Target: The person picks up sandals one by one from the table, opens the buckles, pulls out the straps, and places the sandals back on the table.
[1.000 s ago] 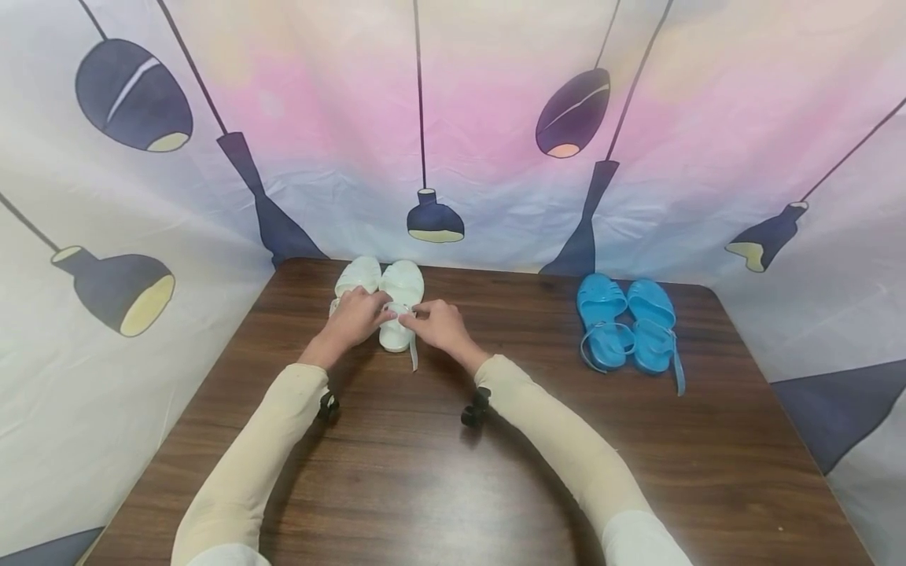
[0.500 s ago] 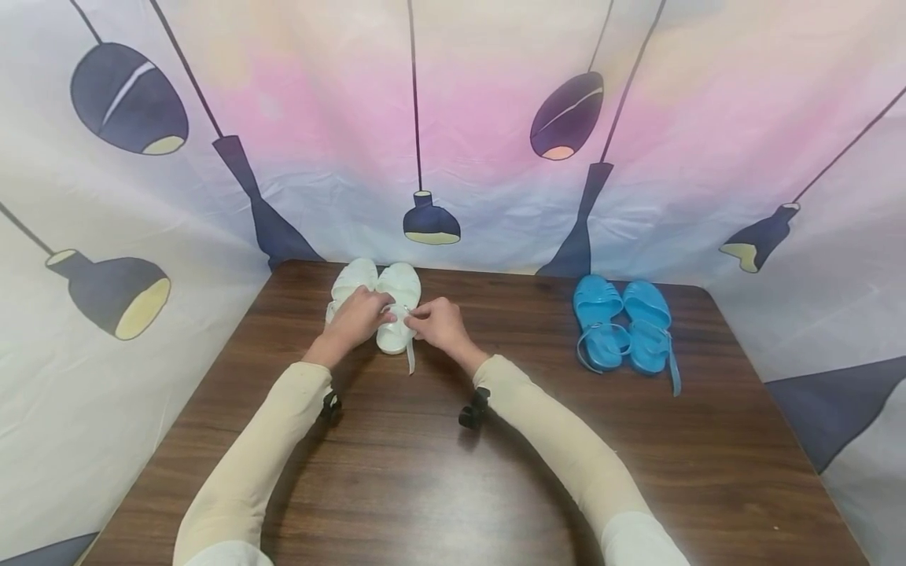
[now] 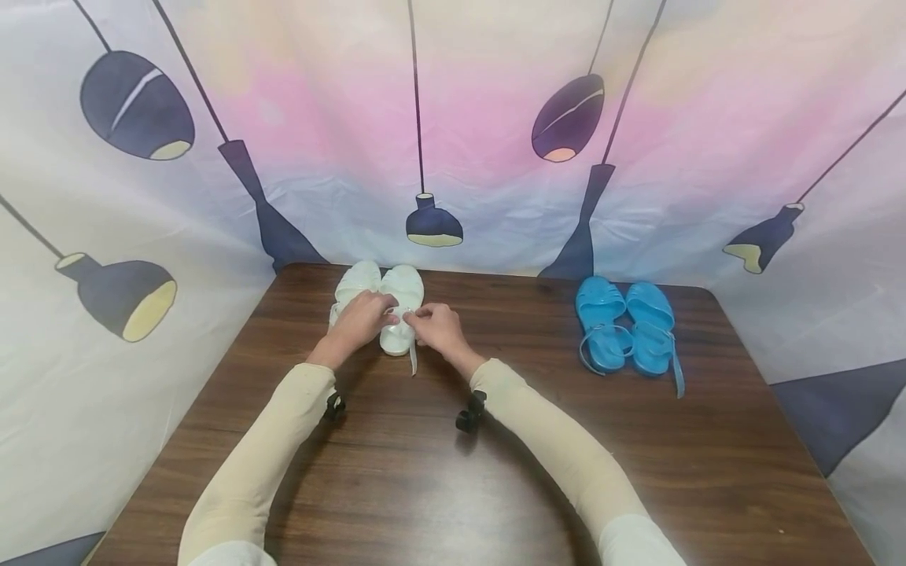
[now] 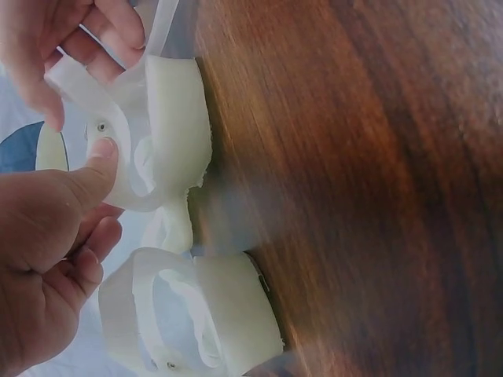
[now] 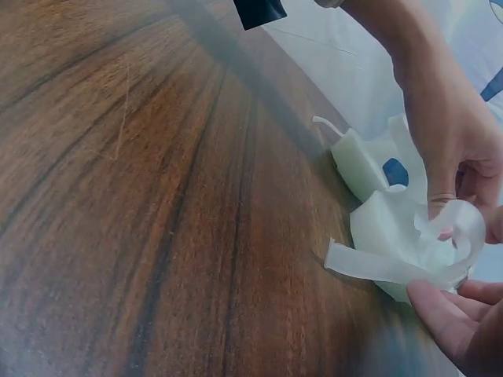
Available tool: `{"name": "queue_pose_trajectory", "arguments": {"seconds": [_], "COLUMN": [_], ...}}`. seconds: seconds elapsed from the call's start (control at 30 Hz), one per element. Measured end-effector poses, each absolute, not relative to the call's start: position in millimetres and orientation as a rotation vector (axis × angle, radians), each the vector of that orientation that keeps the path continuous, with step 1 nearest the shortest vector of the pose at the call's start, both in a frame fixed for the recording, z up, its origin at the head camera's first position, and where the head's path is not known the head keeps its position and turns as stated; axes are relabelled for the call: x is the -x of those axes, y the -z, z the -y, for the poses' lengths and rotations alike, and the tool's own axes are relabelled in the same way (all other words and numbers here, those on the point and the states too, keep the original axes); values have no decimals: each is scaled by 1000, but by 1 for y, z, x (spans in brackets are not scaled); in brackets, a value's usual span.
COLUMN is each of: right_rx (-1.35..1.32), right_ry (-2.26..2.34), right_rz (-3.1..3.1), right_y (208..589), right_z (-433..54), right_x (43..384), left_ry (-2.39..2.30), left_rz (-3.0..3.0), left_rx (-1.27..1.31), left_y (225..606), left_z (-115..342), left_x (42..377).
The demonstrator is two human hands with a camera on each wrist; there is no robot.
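Note:
A pair of white sandals (image 3: 359,277) sits at the table's back left, toes toward the wall. My left hand (image 3: 362,318) reaches over the left shoe to the right white sandal (image 3: 401,287). In the left wrist view, its thumb presses the ankle strap (image 4: 118,169) beside a small rivet, with fingers behind. From the other side my right hand (image 3: 440,326) pinches the same sandal's strap near the buckle side. A loose strap end (image 5: 365,263) hangs past the right hand's thumb, and the strap curls into a loop between both hands. Fingers hide part of the strap.
A pair of blue sandals (image 3: 605,314) stands at the back right of the brown wooden table (image 3: 439,472), their straps loosely spread. A printed cloth (image 3: 481,141) with lamp pictures hangs along the table's back edge. Each wrist bears a black camera mount (image 3: 470,413).
Both hands stay at the right white sandal's strap. The right fingers shift slightly along it, and the strap loop shows less between the hands. The sandals stay in place.

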State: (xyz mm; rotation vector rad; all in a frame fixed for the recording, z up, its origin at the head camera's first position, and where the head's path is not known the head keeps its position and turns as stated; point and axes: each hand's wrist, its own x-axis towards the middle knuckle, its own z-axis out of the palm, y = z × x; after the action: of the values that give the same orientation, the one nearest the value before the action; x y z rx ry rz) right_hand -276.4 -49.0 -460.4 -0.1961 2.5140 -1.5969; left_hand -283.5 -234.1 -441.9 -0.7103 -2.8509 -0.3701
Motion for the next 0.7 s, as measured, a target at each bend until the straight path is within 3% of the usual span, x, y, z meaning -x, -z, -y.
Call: {"name": "queue_pose_trajectory", "arguments": {"seconds": [0.7], "right_rx": [343], "right_ry": [1563], "right_rz": [-2792], "right_y": [465], "right_z": [39], "right_x": [279], "left_ry": [593], "left_rz": [2890], "left_rx": [587], "left_y": [439], "left_z": [230], "left_x": [280]}}
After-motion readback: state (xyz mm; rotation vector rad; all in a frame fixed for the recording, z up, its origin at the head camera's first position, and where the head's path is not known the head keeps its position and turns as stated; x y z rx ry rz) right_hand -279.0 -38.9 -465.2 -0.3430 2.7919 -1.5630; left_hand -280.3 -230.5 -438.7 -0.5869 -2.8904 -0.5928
